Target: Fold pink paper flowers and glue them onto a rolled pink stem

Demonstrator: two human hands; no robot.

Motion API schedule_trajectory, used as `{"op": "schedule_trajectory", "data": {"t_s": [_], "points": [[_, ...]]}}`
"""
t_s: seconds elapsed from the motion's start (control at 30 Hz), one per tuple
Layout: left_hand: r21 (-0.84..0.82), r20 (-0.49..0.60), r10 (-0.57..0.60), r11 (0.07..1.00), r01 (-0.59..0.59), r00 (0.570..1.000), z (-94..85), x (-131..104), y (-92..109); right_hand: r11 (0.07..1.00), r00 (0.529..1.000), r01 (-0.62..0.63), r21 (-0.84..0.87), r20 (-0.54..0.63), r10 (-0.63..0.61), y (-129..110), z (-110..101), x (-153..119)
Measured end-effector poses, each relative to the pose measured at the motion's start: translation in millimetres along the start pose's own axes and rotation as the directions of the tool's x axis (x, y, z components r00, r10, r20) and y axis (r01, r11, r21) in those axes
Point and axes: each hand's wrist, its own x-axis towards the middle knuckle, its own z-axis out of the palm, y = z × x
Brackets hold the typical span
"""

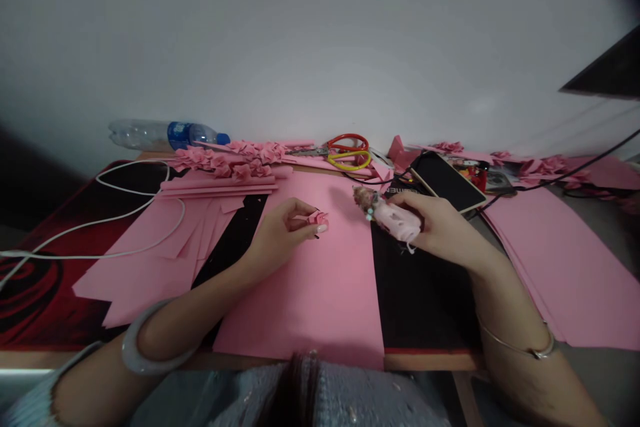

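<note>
While the left hand (pixel 280 230) pinches a small folded pink paper flower (pixel 319 217) between thumb and fingertips, holding it above the large pink paper sheet (pixel 325 293) in the middle, the right hand (pixel 447 227) grasps a pale pink object with a brownish, decorated end (pixel 400 222) over that sheet's right edge; what the object is cannot be told. The two held things are apart, the decorated end turned toward the flower. A light pinch low on the flower would probably suit it best, since hard pressure could flatten the petals, and a steady right wrist should keep the pale object from knocking them. Beyond the sheet's far edge lie scissors with red and yellow handles (pixel 331 152). Left of the sheet are rolled pink paper tubes (pixel 225 188), a heap of pink paper flowers (pixel 240 159), a clear plastic bottle with a blue label (pixel 155 135) and a looping white cable (pixel 120 256) across loose paper. To its right, a black rectangular device (pixel 447 180) and a thin black cable (pixel 545 181) crowd the space just past the right hand, and might hinder wide movements there.
</note>
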Motion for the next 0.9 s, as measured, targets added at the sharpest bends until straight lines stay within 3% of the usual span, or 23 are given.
{"op": "schedule_trajectory", "data": {"t_s": [0.13,0.23,0.53,0.67,0.9], "points": [[0.017,0.006,-0.012,1.0,0.012,1.0,0.0,0,2,0.999,0.986,-0.055,0.003,0.156,0.053,5,-5,-2],[0.006,0.005,-0.028,1.0,0.028,1.0,0.1,0,3,0.995,0.977,-0.093,-0.039,0.188,0.099,11,-9,-5],[0.011,0.005,0.046,0.999,-0.046,0.999,0.2,-3,1,0.936,0.965,-0.224,-0.271,0.072,0.251,45,-12,-13],[-0.028,0.048,-0.018,0.999,0.02,0.999,2.1,-4,4,0.926,0.951,-0.264,-0.272,0.088,0.297,51,-10,-14],[-0.018,0.054,0.032,0.999,-0.031,0.998,2.5,-7,3,0.932,0.977,-0.207,-0.299,-0.107,0.182,47,-14,-11]]}}
